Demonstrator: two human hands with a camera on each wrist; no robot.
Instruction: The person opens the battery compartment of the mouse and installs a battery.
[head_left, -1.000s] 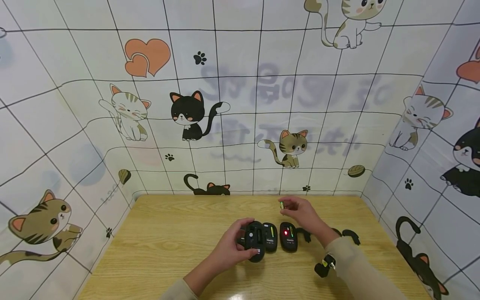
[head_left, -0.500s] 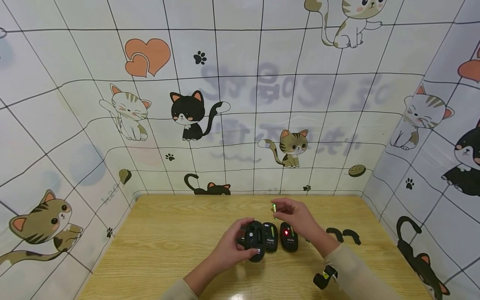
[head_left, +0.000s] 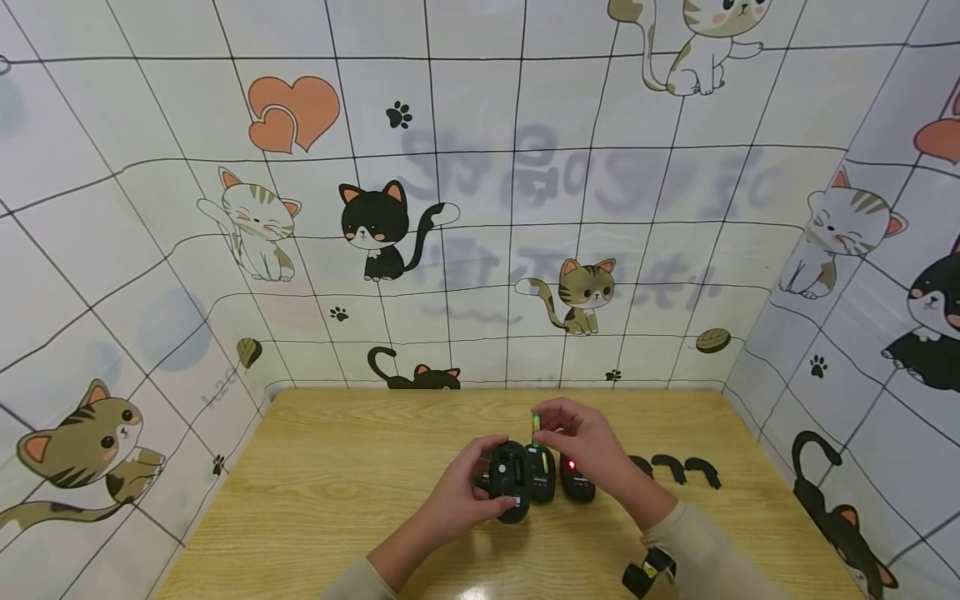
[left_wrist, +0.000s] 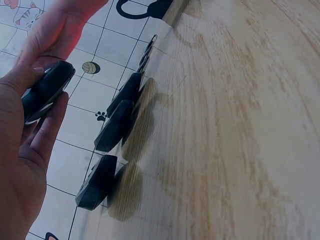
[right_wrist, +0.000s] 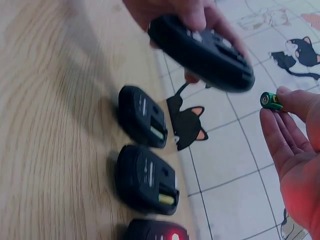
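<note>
My left hand [head_left: 461, 492] grips a black computer mouse [head_left: 510, 487], its underside facing up and raised off the table in the left wrist view. Between thumb and fingertips, my right hand [head_left: 596, 442] pinches a green cylindrical battery [right_wrist: 270, 100], apart from the held mouse and on its far right side. Below, in the right wrist view, more black mice lie belly up: one mouse [right_wrist: 142, 117], a second mouse [right_wrist: 146, 180] with a battery in its slot, and a third mouse [head_left: 577, 482] showing a red light. The held mouse partly hides those on the table in the head view.
Several curved black covers [head_left: 702, 472] lie in a row right of the mice, partly behind my right forearm. A small black and yellow device [head_left: 648, 571] sits at my right wrist. Cat-printed cloth walls [head_left: 480, 250] stand at the wooden table's [head_left: 337, 433] back and sides.
My right hand has moved left with the battery, from above the red-lit mouse towards the held mouse. The left hand and its mouse have stayed in place.
</note>
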